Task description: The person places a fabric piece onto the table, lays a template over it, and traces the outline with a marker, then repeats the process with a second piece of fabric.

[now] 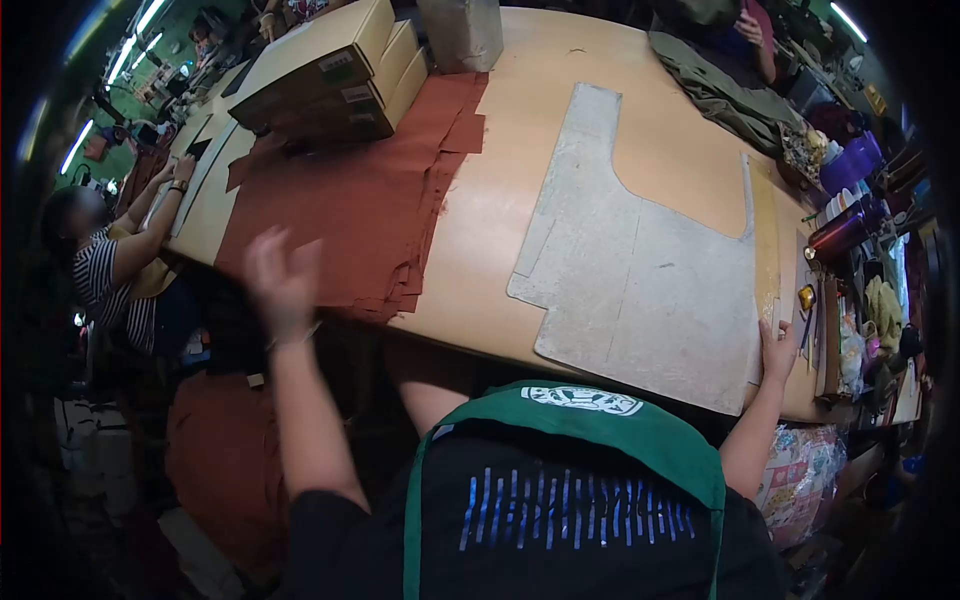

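Note:
My left hand (pixel 283 282) is raised over the near-left edge of a stack of rust-red fabric (pixel 340 215); it is blurred, its fingers look apart, and nothing shows in it. My right hand (pixel 778 352) rests with fingers extended at the table's right side. It touches the lower end of a yellowish strip (pixel 766 235), close to the right edge of a large grey pattern piece (pixel 640 280). This flat piece has a curved cut-out and a narrow arm pointing away from me. Thin lines are drawn on it.
Cardboard boxes (pixel 320 75) stand on the fabric's far end, beside a grey block-like object (pixel 462 35). Dark green cloth (pixel 715 95) lies at the far right. A purple bottle (pixel 845 228) and small tools line the right edge. A person in stripes (pixel 115 265) works at left; another is at far right.

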A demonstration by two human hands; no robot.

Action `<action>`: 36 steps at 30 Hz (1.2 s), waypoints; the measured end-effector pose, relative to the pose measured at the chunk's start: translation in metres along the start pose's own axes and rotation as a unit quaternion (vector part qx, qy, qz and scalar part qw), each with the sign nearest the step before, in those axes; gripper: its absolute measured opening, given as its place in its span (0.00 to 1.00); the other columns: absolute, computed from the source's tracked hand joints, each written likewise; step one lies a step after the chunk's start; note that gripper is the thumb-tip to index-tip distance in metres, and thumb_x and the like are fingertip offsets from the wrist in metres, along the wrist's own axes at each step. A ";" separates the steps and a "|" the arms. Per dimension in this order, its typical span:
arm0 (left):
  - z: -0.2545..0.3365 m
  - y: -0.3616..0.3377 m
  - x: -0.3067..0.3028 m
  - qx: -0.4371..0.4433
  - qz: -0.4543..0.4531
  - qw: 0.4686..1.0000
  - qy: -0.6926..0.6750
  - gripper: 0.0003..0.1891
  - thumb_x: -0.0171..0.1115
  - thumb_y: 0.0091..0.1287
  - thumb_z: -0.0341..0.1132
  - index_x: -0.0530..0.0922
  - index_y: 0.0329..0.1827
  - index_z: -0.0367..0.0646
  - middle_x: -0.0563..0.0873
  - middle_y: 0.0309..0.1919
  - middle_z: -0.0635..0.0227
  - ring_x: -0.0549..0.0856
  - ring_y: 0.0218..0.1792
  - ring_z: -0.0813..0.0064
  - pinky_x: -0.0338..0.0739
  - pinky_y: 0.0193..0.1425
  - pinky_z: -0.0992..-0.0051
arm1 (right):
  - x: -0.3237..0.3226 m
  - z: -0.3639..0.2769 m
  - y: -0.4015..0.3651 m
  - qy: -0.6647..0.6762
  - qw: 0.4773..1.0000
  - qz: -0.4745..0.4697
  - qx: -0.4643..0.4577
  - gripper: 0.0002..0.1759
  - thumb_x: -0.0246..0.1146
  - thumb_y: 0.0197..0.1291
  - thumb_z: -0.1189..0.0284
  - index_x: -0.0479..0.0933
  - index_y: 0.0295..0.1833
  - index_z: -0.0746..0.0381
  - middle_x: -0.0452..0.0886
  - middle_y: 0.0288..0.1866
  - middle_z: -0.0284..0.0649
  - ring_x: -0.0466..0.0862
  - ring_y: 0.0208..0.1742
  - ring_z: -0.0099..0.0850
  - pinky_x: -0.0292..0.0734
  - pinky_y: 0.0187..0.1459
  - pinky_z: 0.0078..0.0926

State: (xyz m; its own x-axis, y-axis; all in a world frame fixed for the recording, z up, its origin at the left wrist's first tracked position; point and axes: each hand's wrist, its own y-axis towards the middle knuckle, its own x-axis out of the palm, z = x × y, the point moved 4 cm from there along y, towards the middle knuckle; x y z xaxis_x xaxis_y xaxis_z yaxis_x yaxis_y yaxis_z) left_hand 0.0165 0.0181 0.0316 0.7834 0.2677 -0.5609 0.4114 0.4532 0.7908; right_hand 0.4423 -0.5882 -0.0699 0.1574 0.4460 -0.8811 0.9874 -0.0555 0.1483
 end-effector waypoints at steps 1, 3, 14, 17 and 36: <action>0.043 0.012 0.040 0.018 -0.073 0.997 0.016 0.23 0.66 0.50 0.49 0.75 0.42 0.40 0.77 0.47 0.54 0.75 0.50 0.56 0.66 0.59 0.62 | 0.001 -0.002 0.000 0.005 1.000 0.019 -0.018 0.29 0.69 0.43 0.55 0.74 0.44 0.66 0.75 0.44 0.52 0.76 0.44 0.44 0.70 0.47 0.35; 0.066 0.015 0.111 -0.001 -0.156 0.985 0.076 0.30 0.64 0.49 0.55 0.74 0.47 0.39 0.73 0.54 0.57 0.68 0.59 0.56 0.65 0.59 0.59 | 0.007 0.004 -0.015 0.010 0.999 0.026 -0.022 0.29 0.68 0.43 0.55 0.74 0.44 0.67 0.75 0.42 0.51 0.76 0.43 0.44 0.70 0.46 0.35; 0.002 0.041 0.211 -0.079 -0.206 0.972 0.078 0.15 0.48 0.60 0.40 0.80 0.27 0.40 0.80 0.34 0.49 0.80 0.35 0.50 0.74 0.42 0.60 | -0.007 -0.009 -0.018 -0.009 0.997 0.057 -0.046 0.26 0.68 0.45 0.58 0.73 0.45 0.66 0.74 0.37 0.47 0.74 0.39 0.40 0.69 0.44 0.34; -0.028 0.047 0.201 -0.456 -0.044 0.849 -0.262 0.12 0.54 0.61 0.38 0.81 0.31 0.39 0.81 0.23 0.61 0.79 0.26 0.66 0.72 0.34 0.68 | -0.006 -0.008 -0.017 0.010 0.998 0.047 -0.036 0.26 0.68 0.45 0.58 0.73 0.45 0.65 0.74 0.37 0.46 0.74 0.39 0.40 0.69 0.44 0.34; 0.442 -0.023 0.153 0.207 -0.457 0.718 -0.482 0.30 0.53 0.62 0.45 0.57 0.64 0.42 0.62 0.63 0.52 0.61 0.63 0.51 0.59 0.63 0.63 | 0.002 -0.025 -0.038 0.591 0.804 -0.015 0.066 0.20 0.55 0.60 0.59 0.73 0.47 0.65 0.75 0.46 0.40 0.73 0.49 0.31 0.68 0.50 0.31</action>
State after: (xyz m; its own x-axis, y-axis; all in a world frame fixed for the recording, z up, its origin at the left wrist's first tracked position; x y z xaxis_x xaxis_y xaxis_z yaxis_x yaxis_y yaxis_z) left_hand 0.3325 -0.3275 0.0361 -0.0257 -0.7838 -0.6205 0.9060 -0.2806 0.3169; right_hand 0.4049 -0.5624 -0.0661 0.0837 0.9819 0.1700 0.9960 -0.0878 0.0168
